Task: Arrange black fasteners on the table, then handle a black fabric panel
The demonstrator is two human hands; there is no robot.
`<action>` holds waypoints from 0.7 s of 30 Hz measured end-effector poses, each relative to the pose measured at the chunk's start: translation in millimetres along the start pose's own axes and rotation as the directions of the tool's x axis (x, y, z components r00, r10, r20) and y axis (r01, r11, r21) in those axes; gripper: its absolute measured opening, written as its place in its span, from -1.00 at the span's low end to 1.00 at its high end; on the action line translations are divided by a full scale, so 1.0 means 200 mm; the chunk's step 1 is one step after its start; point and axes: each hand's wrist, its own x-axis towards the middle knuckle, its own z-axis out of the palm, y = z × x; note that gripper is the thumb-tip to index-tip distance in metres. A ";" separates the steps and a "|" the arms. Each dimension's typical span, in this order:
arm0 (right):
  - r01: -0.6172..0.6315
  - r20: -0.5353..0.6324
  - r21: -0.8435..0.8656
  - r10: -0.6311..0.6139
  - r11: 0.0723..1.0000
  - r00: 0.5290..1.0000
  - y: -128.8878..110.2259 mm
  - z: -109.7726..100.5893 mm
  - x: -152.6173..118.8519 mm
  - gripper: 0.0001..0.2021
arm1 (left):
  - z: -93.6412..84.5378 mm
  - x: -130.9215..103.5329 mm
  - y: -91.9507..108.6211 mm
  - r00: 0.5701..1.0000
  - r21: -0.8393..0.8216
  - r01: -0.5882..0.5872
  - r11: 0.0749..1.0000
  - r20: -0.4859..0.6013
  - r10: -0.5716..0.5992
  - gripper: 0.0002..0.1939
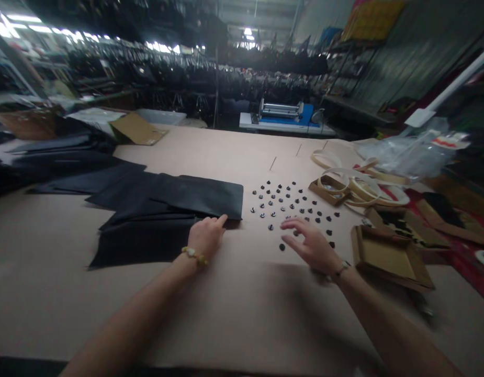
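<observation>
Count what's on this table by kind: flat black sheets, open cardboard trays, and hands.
Flat black material sheets: too overlapped to count singly, 1 pile
Open brown cardboard trays: 3
Bare hands: 2, left hand on the pile, right hand over small black studs
Total: 6

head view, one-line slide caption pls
Left hand on black sheets, right hand open over small black studs on table.

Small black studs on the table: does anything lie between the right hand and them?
Nothing visible. The right hand hovers open over the near edge of the small black studs, fingers spread, with only bare table beneath. The open cardboard box sits off to its right.
</observation>
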 end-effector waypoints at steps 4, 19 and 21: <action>-0.069 0.125 0.056 0.061 0.996 0.990 -0.03 0.06 -0.29 -0.78 | -0.10 0.23 -0.02 0.985 0.176 0.056 0.983 0.153 -0.084 -0.68; -0.128 0.215 -0.469 0.254 0.874 0.943 -0.02 0.23 -0.30 -0.64 | -0.43 -0.12 -0.75 0.903 -0.206 0.428 0.880 0.137 -0.407 -0.59; -0.109 0.222 -0.491 0.245 0.864 0.944 -0.01 0.24 -0.29 -0.68 | -0.45 -0.24 -0.89 0.813 -0.327 0.580 0.746 0.177 -0.555 -0.56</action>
